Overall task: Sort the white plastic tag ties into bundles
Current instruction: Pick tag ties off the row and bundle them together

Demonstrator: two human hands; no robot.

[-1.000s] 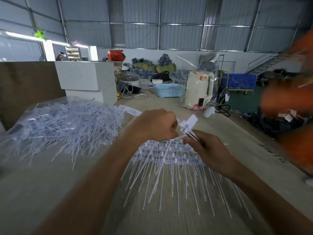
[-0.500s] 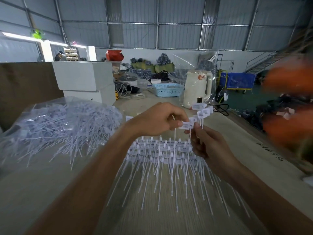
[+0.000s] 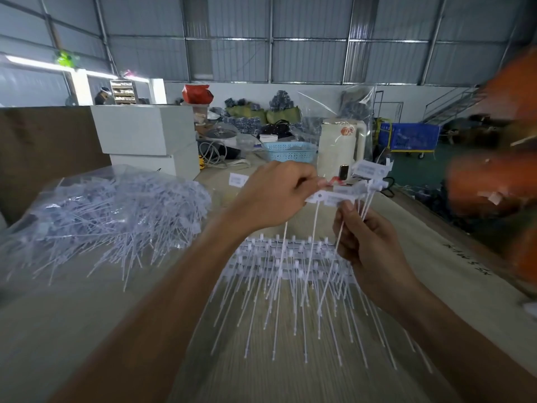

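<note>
Both hands are raised above the table with a small bunch of white tag ties (image 3: pixel 348 191) between them. My left hand (image 3: pixel 276 196) pinches the flat tag head of one tie. My right hand (image 3: pixel 366 239) grips the thin stems of several ties, whose tails hang down. Under the hands lies a spread of tag ties (image 3: pixel 293 274) laid side by side, heads away from me, tails towards me. A big loose heap of tag ties (image 3: pixel 116 216) sits in a clear plastic bag at the left.
White boxes (image 3: pixel 145 132) are stacked behind the heap. A cream kettle (image 3: pixel 337 146) and a blue basket (image 3: pixel 290 151) stand at the table's far end. A blurred orange shape (image 3: pixel 499 181) fills the right edge. The table's right edge (image 3: pixel 465 257) runs diagonally.
Both hands have risen from the laid-out ties, lifting the bunch upward. The tag heads now stand higher and fan out to the right.
</note>
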